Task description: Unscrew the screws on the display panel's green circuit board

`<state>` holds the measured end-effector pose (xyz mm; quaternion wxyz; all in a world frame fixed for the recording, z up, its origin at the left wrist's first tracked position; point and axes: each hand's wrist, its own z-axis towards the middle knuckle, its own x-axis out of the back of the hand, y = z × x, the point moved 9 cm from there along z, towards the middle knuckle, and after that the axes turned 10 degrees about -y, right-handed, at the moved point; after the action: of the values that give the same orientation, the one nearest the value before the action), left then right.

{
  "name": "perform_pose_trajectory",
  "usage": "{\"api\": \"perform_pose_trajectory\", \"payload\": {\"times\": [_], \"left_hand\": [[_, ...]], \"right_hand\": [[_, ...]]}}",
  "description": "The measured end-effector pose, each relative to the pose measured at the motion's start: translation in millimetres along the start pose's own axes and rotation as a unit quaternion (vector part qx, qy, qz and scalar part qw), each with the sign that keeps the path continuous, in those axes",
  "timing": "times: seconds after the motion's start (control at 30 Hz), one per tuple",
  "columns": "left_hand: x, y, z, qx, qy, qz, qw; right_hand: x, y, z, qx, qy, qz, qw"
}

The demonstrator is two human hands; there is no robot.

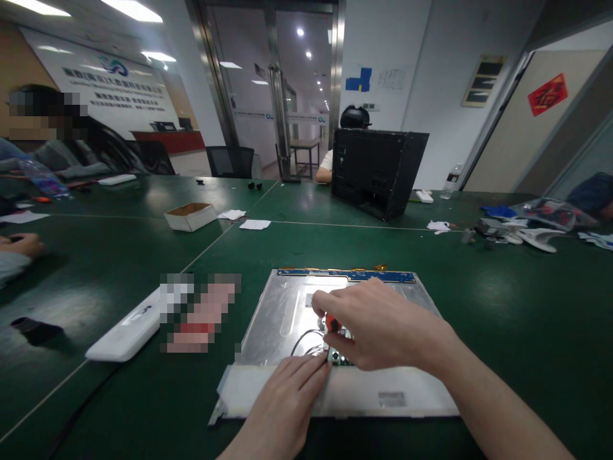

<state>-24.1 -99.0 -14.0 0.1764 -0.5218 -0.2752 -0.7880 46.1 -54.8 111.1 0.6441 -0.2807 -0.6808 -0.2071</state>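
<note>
A silver metal display panel [268,319] lies flat on the green table, with a blue circuit strip [347,276] along its far edge and a white band [364,393] along its near edge. My right hand [378,322] is closed around the red-and-black handle of a screwdriver [332,322], its tip pointing down at a small green circuit board [341,360], partly hidden under the hand. My left hand [297,386] rests on the panel with fingers stretched out, fingertips beside the screwdriver tip and the board's edge. Thin dark wires [304,337] curve beside the board.
To the left lie a white power strip [127,332], a pixelated reddish item [204,316] and a black cylindrical piece [36,330]. Beyond are an open cardboard box [190,217], a black computer case [373,169] and clutter with plastic bags [541,214]. Other people sit around the table.
</note>
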Motion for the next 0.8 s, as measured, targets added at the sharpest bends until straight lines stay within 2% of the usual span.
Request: {"api": "perform_pose_trajectory", "payload": {"times": [0.63,0.8], "left_hand": [[1.9,-0.2,2.0,0.008,-0.009,0.006,1.0],[-1.8,-2.8,-0.4,0.014,-0.007,-0.003,1.0]], "right_hand": [[-2.3,8.2,4.1,-0.027,0.0,-0.013,1.0],[-1.2,1.7,1.5,-0.003,-0.002,0.001,1.0]]}}
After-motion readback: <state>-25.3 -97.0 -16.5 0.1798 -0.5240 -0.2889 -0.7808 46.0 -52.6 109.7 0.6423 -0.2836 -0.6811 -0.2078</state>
